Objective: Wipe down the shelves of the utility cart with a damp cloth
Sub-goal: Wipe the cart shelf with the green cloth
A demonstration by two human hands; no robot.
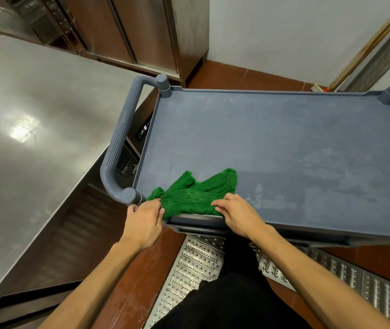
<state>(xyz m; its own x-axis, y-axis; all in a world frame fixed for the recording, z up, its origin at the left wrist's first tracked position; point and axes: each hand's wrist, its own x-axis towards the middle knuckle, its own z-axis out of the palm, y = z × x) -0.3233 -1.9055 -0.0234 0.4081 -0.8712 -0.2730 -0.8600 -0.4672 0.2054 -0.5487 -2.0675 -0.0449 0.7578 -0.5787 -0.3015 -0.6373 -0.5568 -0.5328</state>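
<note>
Green cloth (196, 193) lengthwise along shelf (284, 138) edge, pinched by left hand (144, 223) and right hand (240, 216) fingers (218, 205)

Both bare forearms reach forward, left grip (145, 217) and right grip (236, 214) each pinching the cloth (196, 193)

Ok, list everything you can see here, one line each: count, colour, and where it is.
utility cart: one, grey-blue, centre; top shelf smeared and dusty
cart handle: one, grey-blue, cart's left end
cloth: one, green, bunched at the top shelf's near left corner
steel table: one, silver, left of the cart
cabinet doors: several, steel, back left
floor grate: one run, silver, underfoot
broom: one, wooden handle, leaning on the right wall
left hand: one, grips the cloth's left end
right hand: one, grips the cloth's near edge
</note>
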